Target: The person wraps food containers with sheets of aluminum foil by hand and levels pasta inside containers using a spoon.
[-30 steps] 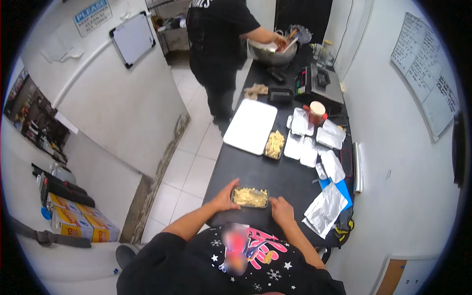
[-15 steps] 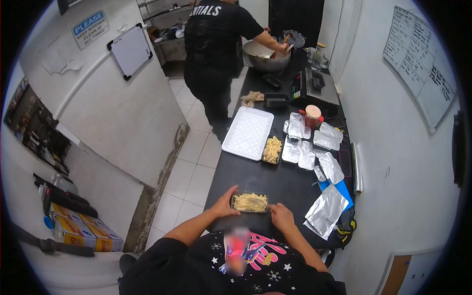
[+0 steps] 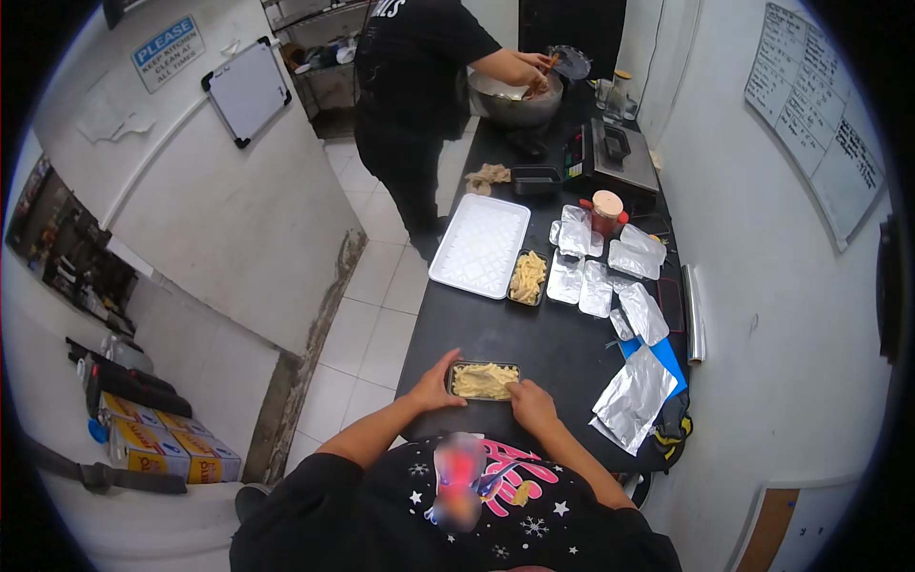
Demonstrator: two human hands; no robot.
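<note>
A small black tray (image 3: 451,384) of creamy pale-yellow pasta (image 3: 484,381) lies on the dark table in front of me. My left hand (image 3: 438,384) grips its left end, thumb and fingers on the rim. At the right end my right hand (image 3: 532,404) is closed round what looks like a spoon; its bowl lies over the pasta, and most of the handle is hidden in the fingers. Farther up the table, a second black tray of pasta (image 3: 527,276) stands beside a white plastic tray (image 3: 479,246).
Foil-covered trays (image 3: 596,289) and a red jar (image 3: 607,212) stand on the right. Foil sheets (image 3: 636,398) lie nearer me. Behind are a scale (image 3: 620,157) and an empty black tray (image 3: 536,180). A co-worker (image 3: 410,114) stirs in a large metal bowl (image 3: 515,103).
My right hand has moved left and slightly up, closer to the tray, and the pasta looks flatter on top. The co-worker's arms have shifted over the bowl.
</note>
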